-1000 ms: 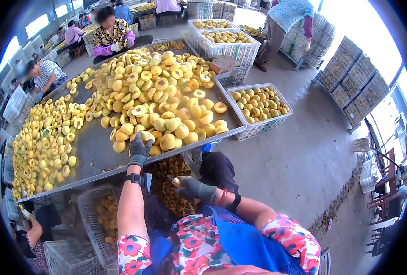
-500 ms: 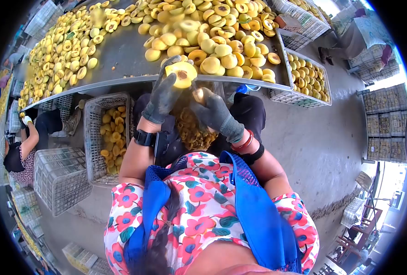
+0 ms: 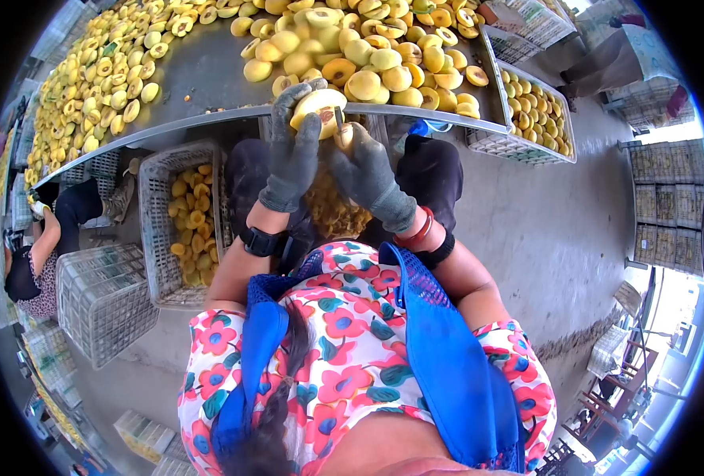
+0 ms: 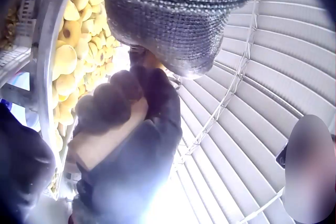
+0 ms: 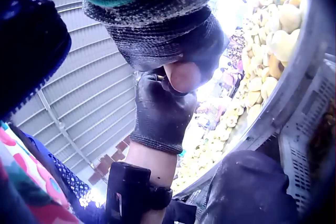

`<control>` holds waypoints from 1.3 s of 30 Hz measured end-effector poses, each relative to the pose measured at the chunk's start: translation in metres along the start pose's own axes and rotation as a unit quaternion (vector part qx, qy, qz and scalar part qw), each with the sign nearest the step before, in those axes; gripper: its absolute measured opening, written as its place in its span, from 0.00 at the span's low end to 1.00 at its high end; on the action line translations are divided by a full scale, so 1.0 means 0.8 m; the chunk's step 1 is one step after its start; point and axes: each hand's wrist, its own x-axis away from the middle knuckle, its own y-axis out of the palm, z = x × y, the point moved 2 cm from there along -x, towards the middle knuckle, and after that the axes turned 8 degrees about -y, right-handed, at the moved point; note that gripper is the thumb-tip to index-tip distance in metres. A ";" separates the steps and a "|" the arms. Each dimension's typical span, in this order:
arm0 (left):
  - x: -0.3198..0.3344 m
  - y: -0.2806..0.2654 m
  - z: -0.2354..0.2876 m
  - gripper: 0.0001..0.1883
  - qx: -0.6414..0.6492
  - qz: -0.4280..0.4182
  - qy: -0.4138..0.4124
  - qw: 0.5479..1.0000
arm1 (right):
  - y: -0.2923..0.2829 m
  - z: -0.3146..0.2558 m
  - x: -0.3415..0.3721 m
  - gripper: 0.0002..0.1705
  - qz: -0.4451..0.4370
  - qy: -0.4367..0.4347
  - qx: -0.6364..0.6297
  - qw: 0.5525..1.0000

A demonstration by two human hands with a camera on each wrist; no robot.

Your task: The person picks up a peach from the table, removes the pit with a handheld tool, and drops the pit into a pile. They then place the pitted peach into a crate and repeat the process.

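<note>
My gloved left hand (image 3: 292,155) holds a yellow peach half (image 3: 314,103) near the table's front edge, its cut face with a brown centre turned up toward me. In my gloved right hand (image 3: 368,174) is a small knife (image 3: 344,136), gripped by its pale wooden handle. The dark blade meets the cut face at the peach's right side. Seen from the left wrist, the right fingers curl around the wooden handle (image 4: 113,134). From the right wrist, the handle's butt (image 5: 185,77) sticks out of the fist, and the left hand (image 5: 163,113) lies just beyond.
Many peach halves (image 3: 110,95) cover the metal table (image 3: 201,87). A grey crate (image 3: 152,198) of peach halves stands at my left, beside an upturned crate (image 3: 106,297). Another crate (image 3: 518,151) of fruit is at the table's right end. Peelings (image 3: 337,210) lie between my knees.
My left hand has come back from the pile with a peach half. The right hand has risen from my lap to meet it, bringing the knife blade against the cut face. My head tilted down.
</note>
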 end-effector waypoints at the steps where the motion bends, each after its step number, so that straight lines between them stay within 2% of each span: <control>1: 0.001 0.000 0.001 0.18 -0.030 0.007 0.006 0.999 | -0.001 0.001 0.000 0.11 0.000 -0.002 0.006 1.000; 4: 0.002 0.003 -0.001 0.18 -0.051 0.016 0.015 0.998 | -0.001 -0.001 -0.002 0.11 -0.016 0.021 -0.015 1.000; 7: 0.004 0.004 -0.009 0.19 -0.006 0.027 0.004 1.000 | -0.001 0.001 -0.009 0.11 -0.016 -0.066 0.032 0.997; 12: 0.006 0.012 0.003 0.22 0.053 0.056 0.010 0.997 | 0.004 -0.005 -0.009 0.12 0.012 -0.055 -0.019 0.998; 16: 0.007 0.007 -0.002 0.22 -0.033 0.028 0.065 0.997 | 0.001 -0.006 -0.009 0.12 0.002 -0.041 0.002 0.999; 19: 0.004 0.007 -0.008 0.21 -0.080 0.021 0.122 0.989 | 0.005 -0.001 -0.014 0.12 0.023 -0.120 0.004 0.993; 22: -0.003 0.002 -0.029 0.20 -0.128 0.027 0.190 0.973 | 0.005 0.007 -0.014 0.12 -0.010 -0.075 0.005 0.997; 25: -0.004 0.001 -0.025 0.20 -0.132 0.018 0.167 0.977 | 0.001 -0.007 -0.010 0.13 -0.062 0.126 -0.108 0.984; 27: 0.001 -0.001 -0.015 0.19 -0.105 -0.006 0.098 0.990 | -0.003 -0.012 -0.010 0.13 -0.074 0.144 -0.145 0.976; 28: 0.002 -0.001 -0.015 0.19 -0.105 -0.002 0.094 0.990 | -0.003 -0.013 -0.009 0.13 -0.080 0.154 -0.164 0.971; 31: 0.002 0.001 -0.016 0.18 -0.109 0.002 0.093 0.990 | 0.002 -0.001 -0.010 0.13 -0.089 0.091 -0.040 0.991; 35: -0.001 0.002 -0.009 0.18 -0.103 -0.021 0.094 0.990 | 0.003 0.002 -0.007 0.12 -0.114 0.175 -0.128 0.970; 37: -0.002 -0.001 -0.002 0.18 -0.104 -0.031 0.084 0.991 | -0.001 0.001 -0.004 0.12 -0.134 0.229 -0.194 0.945; 39: -0.001 -0.005 0.002 0.17 -0.111 -0.045 0.072 0.990 | -0.004 0.008 -0.003 0.12 -0.172 0.246 -0.298 0.906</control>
